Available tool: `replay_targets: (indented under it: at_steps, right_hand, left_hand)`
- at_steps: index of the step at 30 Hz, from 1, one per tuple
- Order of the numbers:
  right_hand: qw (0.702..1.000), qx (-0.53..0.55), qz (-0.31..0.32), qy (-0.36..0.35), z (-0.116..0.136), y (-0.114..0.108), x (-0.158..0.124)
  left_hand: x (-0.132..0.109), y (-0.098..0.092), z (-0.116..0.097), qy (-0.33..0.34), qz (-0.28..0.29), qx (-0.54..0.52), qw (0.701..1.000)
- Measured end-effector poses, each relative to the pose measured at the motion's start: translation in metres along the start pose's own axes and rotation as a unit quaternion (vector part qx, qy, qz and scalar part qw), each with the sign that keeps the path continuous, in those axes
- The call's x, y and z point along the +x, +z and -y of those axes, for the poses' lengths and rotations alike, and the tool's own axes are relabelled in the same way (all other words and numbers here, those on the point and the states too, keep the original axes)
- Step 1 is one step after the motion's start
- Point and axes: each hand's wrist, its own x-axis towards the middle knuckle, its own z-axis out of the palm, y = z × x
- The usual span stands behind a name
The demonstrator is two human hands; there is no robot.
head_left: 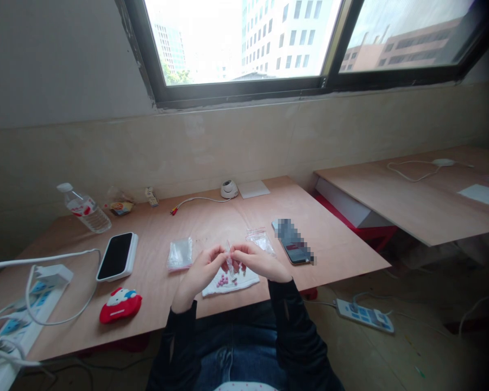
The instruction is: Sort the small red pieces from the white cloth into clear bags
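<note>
Over the near edge of the table, my left hand (204,269) and my right hand (263,263) meet, both closed with the fingers pinched together. Between them stands a small clear plastic bag (230,262), held near its top by the fingertips of each hand. Beneath lies a white cloth (250,280) with several small pink beads (223,281) scattered on it. My fingers hide part of the cloth. To the left rests a stack of clear plastic bags (180,254). Another clear bag (261,240), its contents unclear, lies just beyond my right hand.
A phone (292,241) lies to the right. Leftward are a white-cased device (117,257), a red plush pouch (120,306), a tilted water bottle (85,209) and a power strip (28,320) with cables. At the back sits a white dome camera (229,189). Another table (424,201) stands right.
</note>
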Motion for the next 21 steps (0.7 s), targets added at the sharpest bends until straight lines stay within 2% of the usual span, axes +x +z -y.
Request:
replay_targets:
  at_steps: [21]
  right_hand:
    - [1.000, -0.005, 0.002, -0.007, -0.0001, -0.0001, 0.0009]
  left_hand:
    - [0.0009, 0.0000, 0.0020, -0.006, -0.004, -0.019, 1.000]
